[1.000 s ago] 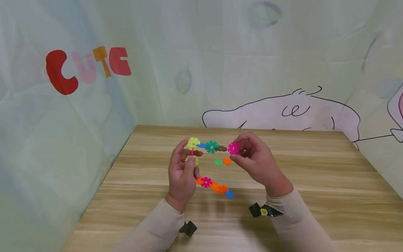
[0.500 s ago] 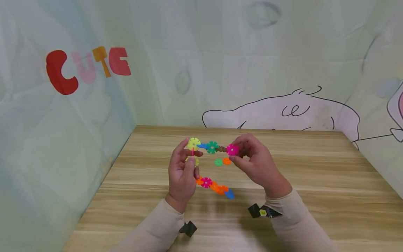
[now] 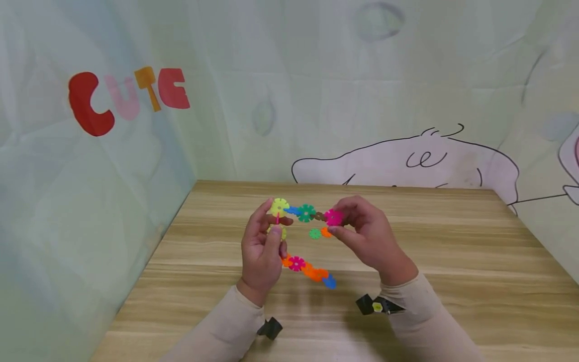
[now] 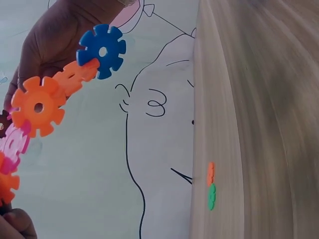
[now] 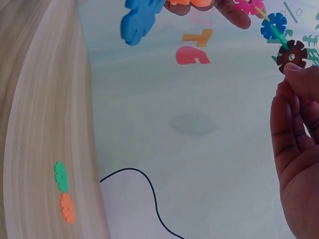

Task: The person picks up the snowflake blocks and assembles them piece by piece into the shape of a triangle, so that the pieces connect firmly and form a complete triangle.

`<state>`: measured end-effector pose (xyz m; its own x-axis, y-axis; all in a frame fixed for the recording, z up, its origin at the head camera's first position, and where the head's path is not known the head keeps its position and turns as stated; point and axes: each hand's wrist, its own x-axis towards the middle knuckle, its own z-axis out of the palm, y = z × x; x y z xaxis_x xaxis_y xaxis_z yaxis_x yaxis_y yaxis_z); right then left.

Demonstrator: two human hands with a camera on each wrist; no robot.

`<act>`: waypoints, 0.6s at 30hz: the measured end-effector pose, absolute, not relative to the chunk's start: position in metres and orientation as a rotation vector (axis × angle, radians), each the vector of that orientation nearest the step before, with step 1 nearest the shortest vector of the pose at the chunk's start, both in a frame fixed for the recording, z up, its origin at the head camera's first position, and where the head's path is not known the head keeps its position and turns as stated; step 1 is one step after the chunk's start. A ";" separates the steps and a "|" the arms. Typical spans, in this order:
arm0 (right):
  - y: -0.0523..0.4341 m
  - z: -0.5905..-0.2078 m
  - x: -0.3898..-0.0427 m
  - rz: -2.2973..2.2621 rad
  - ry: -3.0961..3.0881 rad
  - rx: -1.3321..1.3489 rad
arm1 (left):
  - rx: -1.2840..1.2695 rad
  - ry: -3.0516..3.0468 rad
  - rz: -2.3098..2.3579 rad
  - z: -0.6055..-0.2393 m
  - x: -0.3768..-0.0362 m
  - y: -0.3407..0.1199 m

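A chain of interlocking notched plastic discs bends in a C shape above the table. My left hand grips its left side, thumb over a lower yellow disc. Along the top run a yellow disc, a blue one seen edge-on, a dark green disc and a brown disc. My right hand pinches a pink disc right at the brown one. The lower branch has orange discs, another pink disc and a blue disc at its free end.
A joined green disc and orange disc lie on the wooden table beyond the chain. Fabric walls with printed drawings stand behind the table and at its sides. Both wrists carry small black cameras.
My right hand has shifted slightly left and down, bringing the pink disc up against the brown one, where a small gap showed before. My left hand stays nearly still.
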<state>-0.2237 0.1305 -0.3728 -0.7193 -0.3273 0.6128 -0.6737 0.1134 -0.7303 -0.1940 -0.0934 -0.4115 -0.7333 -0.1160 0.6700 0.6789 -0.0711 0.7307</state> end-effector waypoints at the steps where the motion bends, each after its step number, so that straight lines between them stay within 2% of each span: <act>1: 0.131 -0.373 -0.224 1.653 -2.085 0.991 | -0.611 -1.653 -1.861 -0.411 -0.194 -0.093; 18: 0.131 -0.377 -0.227 1.701 -2.038 1.045 | -0.630 -1.638 -1.840 -0.414 -0.197 -0.092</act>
<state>-0.2267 0.1307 -0.3771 -0.6957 -0.3424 0.6314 -0.6824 0.0409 -0.7298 -0.1967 -0.0921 -0.4140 -0.7137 -0.1166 0.6907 0.6996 -0.0684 0.7113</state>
